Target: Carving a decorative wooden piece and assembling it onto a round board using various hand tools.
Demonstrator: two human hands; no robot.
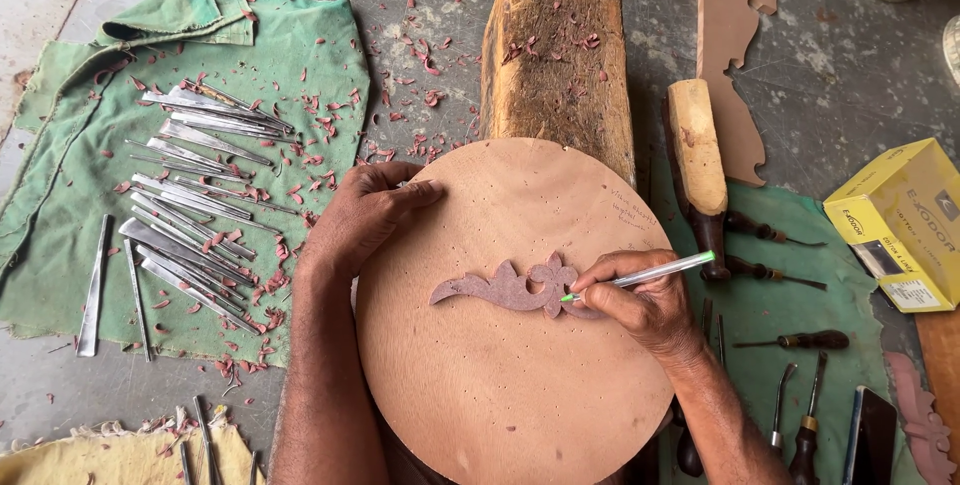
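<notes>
A round wooden board (500,395) lies in front of me. On its middle sits a flat reddish-brown carved scroll piece (505,288) shaped like a leaf and flower. My right hand (640,305) holds a pen with a green tip (650,273), its point touching the right end of the scroll piece. My left hand (365,210) rests flat on the board's upper left rim, fingers spread, holding nothing.
A green cloth (300,75) at left carries several metal chisels (190,215) and red shavings. A rough wooden block (555,55) lies behind the board. A wooden mallet (697,160), a cut-out template (730,35), a yellow box (900,220) and handled tools (800,340) lie at right.
</notes>
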